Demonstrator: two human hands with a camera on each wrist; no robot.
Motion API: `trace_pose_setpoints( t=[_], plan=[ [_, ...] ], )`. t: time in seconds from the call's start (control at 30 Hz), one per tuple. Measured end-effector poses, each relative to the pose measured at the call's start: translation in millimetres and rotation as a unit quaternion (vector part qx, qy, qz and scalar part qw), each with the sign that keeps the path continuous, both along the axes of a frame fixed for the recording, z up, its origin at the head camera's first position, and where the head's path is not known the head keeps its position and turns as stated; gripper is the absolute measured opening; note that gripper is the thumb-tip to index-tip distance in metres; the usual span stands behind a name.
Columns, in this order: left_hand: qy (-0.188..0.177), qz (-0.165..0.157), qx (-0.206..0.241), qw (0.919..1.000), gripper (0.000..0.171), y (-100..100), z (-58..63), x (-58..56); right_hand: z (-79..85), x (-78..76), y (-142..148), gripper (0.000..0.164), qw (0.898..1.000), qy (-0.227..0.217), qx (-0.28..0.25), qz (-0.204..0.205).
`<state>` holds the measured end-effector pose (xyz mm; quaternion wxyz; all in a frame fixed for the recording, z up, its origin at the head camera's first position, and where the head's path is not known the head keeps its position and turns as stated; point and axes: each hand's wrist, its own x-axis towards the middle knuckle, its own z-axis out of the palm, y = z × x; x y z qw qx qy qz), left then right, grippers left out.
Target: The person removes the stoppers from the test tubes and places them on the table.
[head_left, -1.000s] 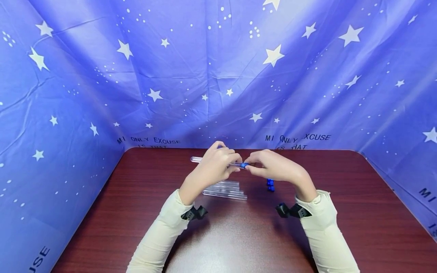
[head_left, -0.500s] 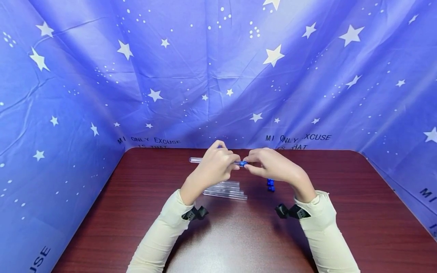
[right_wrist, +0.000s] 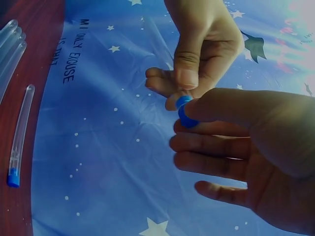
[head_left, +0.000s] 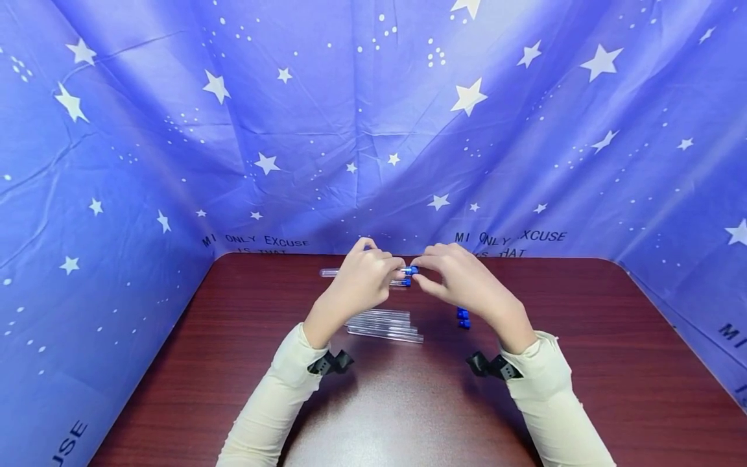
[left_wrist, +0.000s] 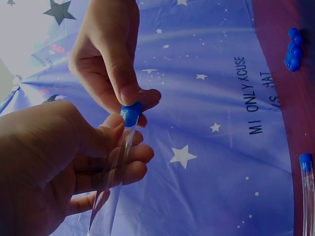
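Note:
My left hand [head_left: 362,277] grips a clear test tube [left_wrist: 115,174] between thumb and fingers, its rounded end pointing left in the head view. A blue cap [left_wrist: 130,117] sits at the tube's mouth. My right hand [head_left: 467,285] pinches that cap [right_wrist: 186,115] between thumb and index finger, with the other fingers extended behind it. Below the held tube, a second tube with a blue cap [head_left: 405,283] lies on the table, partly hidden by my left hand in the head view; the right wrist view shows this capped tube [right_wrist: 20,135] whole.
Several uncapped clear tubes [head_left: 385,327] lie side by side on the dark red table [head_left: 373,402], near my left wrist. Several loose blue caps [head_left: 463,318] sit together below my right hand. A blue curtain with white stars [head_left: 362,117] stands around the table's back and sides.
Both hands have moved slightly away and left, carrying the tube and its cap. The capped tube on the table now shows below them. The right hand's fingers are more spread.

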<state>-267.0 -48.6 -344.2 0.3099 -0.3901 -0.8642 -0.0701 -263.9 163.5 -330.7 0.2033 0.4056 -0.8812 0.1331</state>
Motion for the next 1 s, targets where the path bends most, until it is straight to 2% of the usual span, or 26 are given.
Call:
trace_pose_setpoints(
  t=[0.13,0.23,0.4,0.57,0.73,0.9,1.0],
  plan=[
    [-0.026,-0.002,0.007,0.9996,0.007,-1,1.3,0.5,-0.7,1.9,-1,0.014,0.998,0.068,-0.003,-0.008],
    [-0.039,-0.002,0.007,0.9992,0.009,-2,2.5,1.2,-0.6,2.2,-2,0.014,0.995,0.095,-0.008,-0.003],
    [-0.045,-0.011,-0.004,0.9989,0.008,-4,4.8,2.4,-1.3,1.2,-1,0.013,0.995,0.101,-0.010,0.023],
    [-0.043,-0.034,0.008,0.9985,0.006,-6,6.2,3.0,-1.3,1.7,-1,0.013,0.995,0.097,0.002,0.033],
    [-0.027,-0.056,0.019,0.9979,0.009,-7,6.2,3.0,0.2,3.2,2,0.011,0.998,0.058,0.004,0.033],
    [0.000,-0.082,0.030,0.9962,0.011,-7,6.4,2.5,4.1,3.0,7,0.010,0.999,-0.017,-0.015,0.044],
    [0.011,-0.089,0.041,0.9951,0.011,-8,7.4,2.5,7.2,2.0,10,0.008,0.995,-0.077,-0.041,0.050]
  ],
)
